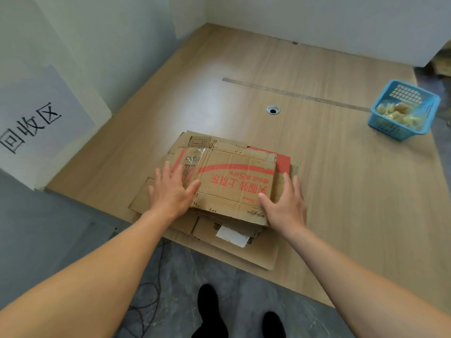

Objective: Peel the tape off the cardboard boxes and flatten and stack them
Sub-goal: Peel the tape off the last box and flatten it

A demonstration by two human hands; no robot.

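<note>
Both my hands lie flat on the top flattened box point(234, 181). My left hand point(170, 191) lies over its left edge with the fingers straight and spread and the thumb on the printed face. My right hand point(285, 206) lies along its right edge, fingers straight and pointing away from me, thumb resting on the near right corner. Neither hand grips anything.

This top box has its long axis running left to right across me, turned slightly clockwise. Its red print is upside down from where I stand. A patch of clear tape point(195, 154) clings to its far left corner.

It tops a stack of flattened cardboard point(244, 254) at the near edge of the tabletop point(341, 191). The bottom sheet lies about flush with that edge. I can make out at least four sheets under the top one, but I cannot count them exactly. One shows red at the far right and one carries a white label point(233, 236).

One blue basket point(402, 111) stands well apart at the far right, with crumpled tape in it. One round cable hole point(272, 110) lies beyond the stack, and one sign point(31, 128) hangs on the left wall.
</note>
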